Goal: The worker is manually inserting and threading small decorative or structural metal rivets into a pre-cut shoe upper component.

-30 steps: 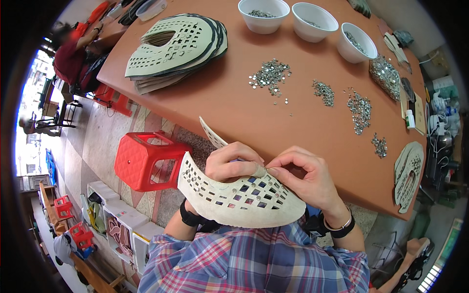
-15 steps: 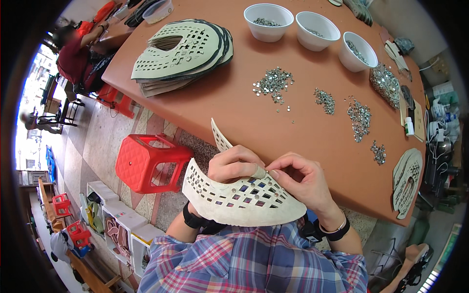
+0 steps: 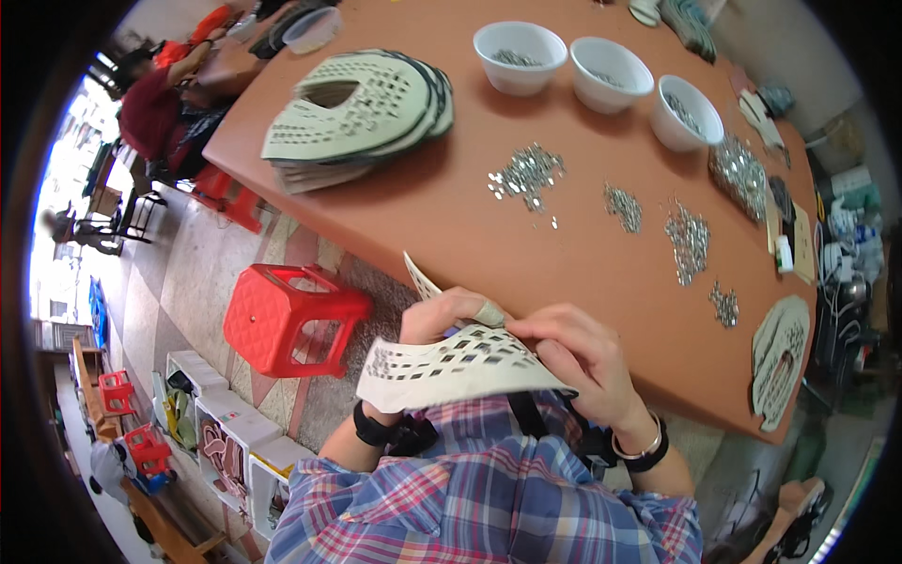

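A cream shoe upper point(image 3: 470, 362) with rows of diamond-shaped cutouts is held up in front of my body, past the table's near edge. Wrapped over its inner edge is my left hand point(image 3: 442, 315), closed on it, with a tan wrap on one finger and part of the hand hidden behind the piece. At the right side my right hand point(image 3: 578, 352) is closed too, its bent fingers and thumb on the upper's edge. Whether a small stone sits between those fingertips is too small and blurred to tell.
A stack of similar uppers point(image 3: 366, 122) lies on the brown table point(image 3: 404, 211). White bowls point(image 3: 520, 80) of metallic studs stand at the back, with loose stud piles point(image 3: 528, 177) before them. More uppers point(image 3: 780, 362) lie at right; a red stool point(image 3: 282, 324) stands left.
The upper has tipped flatter, so its face looks foreshortened and its near edge sits higher. My right hand has shifted slightly and its fingers now lie over the edge. The view is blurred.
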`<state>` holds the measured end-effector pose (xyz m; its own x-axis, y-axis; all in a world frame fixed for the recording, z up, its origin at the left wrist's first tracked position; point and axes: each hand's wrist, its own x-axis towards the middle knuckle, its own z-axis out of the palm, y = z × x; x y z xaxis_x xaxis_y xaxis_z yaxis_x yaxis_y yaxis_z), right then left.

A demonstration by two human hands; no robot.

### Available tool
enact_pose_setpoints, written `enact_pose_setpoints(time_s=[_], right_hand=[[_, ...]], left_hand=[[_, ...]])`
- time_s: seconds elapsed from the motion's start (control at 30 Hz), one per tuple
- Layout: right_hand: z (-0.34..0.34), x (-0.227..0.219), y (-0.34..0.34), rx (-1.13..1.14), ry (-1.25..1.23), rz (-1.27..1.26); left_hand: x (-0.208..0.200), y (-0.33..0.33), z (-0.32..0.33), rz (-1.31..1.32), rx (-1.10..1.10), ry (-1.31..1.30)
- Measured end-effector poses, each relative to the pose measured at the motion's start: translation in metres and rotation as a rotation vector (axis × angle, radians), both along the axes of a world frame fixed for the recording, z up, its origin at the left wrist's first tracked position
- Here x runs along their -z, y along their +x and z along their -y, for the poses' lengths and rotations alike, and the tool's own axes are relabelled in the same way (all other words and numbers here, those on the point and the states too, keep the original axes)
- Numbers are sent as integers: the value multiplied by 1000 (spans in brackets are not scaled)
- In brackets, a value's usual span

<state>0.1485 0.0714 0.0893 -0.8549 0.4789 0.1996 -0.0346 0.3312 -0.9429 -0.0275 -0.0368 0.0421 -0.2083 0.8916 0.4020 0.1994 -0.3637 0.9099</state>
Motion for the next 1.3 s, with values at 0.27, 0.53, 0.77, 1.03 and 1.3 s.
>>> enact_pose_setpoints(time_s=[0.27,0.53,0.77,1.03,1.3], right_hand=[[-4,15,-6,-20,253,-45],[-9,1,-8,-69,344,-66],[-31,-15,5,129,-97,22],[-84,1,3,337,-125,333],[-119,33,2,377,156,600]], left_hand=[[12,0,-4,-116,-178,-34],[8,-11,6,-176,27,124],[-9,-11,-1,-329,39,208],[15,-8,-4,677,-360,-5],[25,-6,-13,903,-226,-46]])
